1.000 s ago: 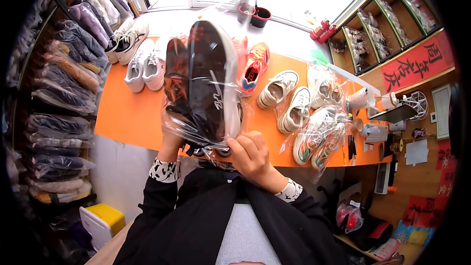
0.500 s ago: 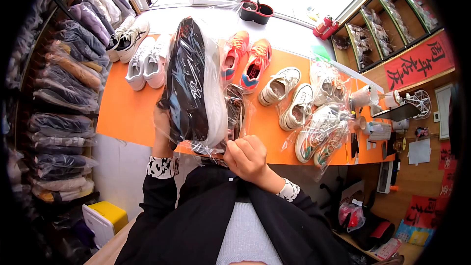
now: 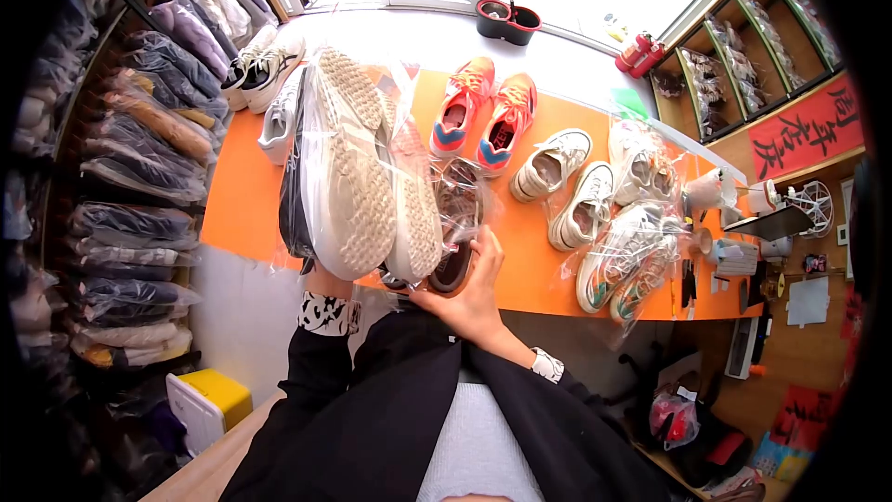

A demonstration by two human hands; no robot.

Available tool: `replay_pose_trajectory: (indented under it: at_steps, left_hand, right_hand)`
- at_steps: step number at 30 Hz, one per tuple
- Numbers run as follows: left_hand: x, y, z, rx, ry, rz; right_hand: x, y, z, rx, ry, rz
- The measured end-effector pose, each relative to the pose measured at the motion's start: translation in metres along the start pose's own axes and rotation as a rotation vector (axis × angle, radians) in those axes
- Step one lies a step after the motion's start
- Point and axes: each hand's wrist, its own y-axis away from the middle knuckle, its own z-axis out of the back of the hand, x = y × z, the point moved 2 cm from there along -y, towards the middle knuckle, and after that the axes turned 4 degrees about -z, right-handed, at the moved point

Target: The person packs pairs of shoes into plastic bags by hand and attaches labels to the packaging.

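Observation:
A pair of black sneakers with thick cream soles point(image 3: 358, 177) is wrapped in a clear plastic bag, treads turned toward me. My left hand point(image 3: 332, 281) supports the pair from behind at its lower left; the fingers are hidden by the shoes. At the bag's lower right is my right hand point(image 3: 472, 302), its thumb and fingers apart, the thumb near the bag's bottom edge. Just beyond those fingers, dark shoes point(image 3: 455, 260) in clear plastic lie on the orange tabletop point(image 3: 237, 214), partly covered by the raised pair.
Coral-red sneakers point(image 3: 502, 125), cream canvas shoes point(image 3: 581, 204) and bagged white-green sneakers point(image 3: 627, 260) stand on the table. White shoes point(image 3: 277, 125) are at its left. Bagged garments point(image 3: 139, 167) fill the left rack. A yellow-lidded box point(image 3: 216, 400) sits on the floor.
The bagged sneakers have turned from their black uppers to their soles. My right hand has gone from a closed grip at the bag's edge to spread fingers. The view has shifted slightly.

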Motion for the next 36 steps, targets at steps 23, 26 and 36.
replay_pose_trajectory:
  at_steps: [23,26,36]
  left_hand:
    - [0.0,0.038,0.029,-0.088,0.145,-0.03]
    - [-0.004,0.047,0.036,-0.091,0.181,-0.034]
    - [-0.008,0.065,0.052,-0.083,0.26,-0.019]
  right_hand:
    - [-0.017,0.006,0.018,0.192,-0.474,-0.011]
    - [-0.014,-0.006,0.019,0.152,-0.521,-0.102]
    - [0.02,-0.007,0.052,0.09,-0.104,0.671]
